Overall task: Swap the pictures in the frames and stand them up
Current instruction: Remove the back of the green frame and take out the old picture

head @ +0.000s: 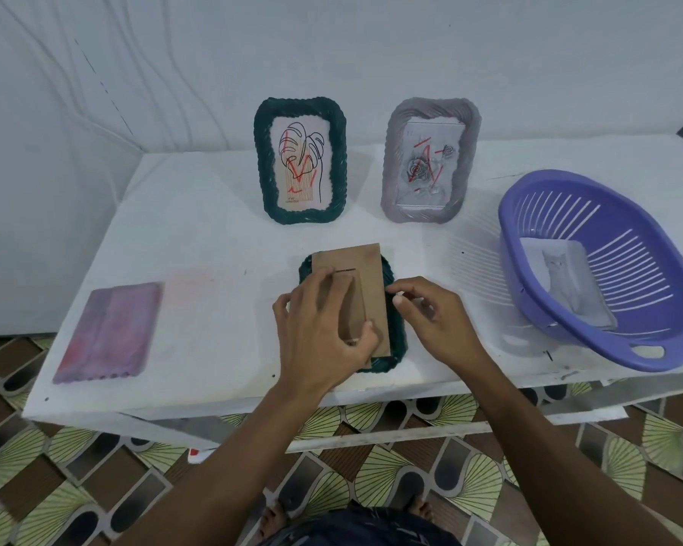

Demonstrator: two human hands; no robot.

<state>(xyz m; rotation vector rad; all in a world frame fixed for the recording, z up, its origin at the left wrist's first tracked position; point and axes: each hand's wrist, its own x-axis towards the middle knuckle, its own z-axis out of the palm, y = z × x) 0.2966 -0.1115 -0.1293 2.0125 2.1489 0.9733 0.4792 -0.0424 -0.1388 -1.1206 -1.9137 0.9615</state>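
Note:
A dark green frame (396, 340) lies face down near the table's front edge, its brown backing board (373, 277) on top. My left hand (320, 333) presses on the board's stand flap, thumb at its lower end. My right hand (430, 317) touches the frame's right edge with its fingertips. At the back a second dark green frame (262, 159) stands upright with a leaf drawing, and a grey frame (470, 151) stands beside it with a rose picture. A pink-purple frame (107, 333) lies flat at the left.
A purple slotted basket (647, 309) sits at the right of the white table (213, 238), with a cat picture (564, 281) inside it. A white wall runs behind the table. Patterned floor tiles and my bare feet show below the table's front edge.

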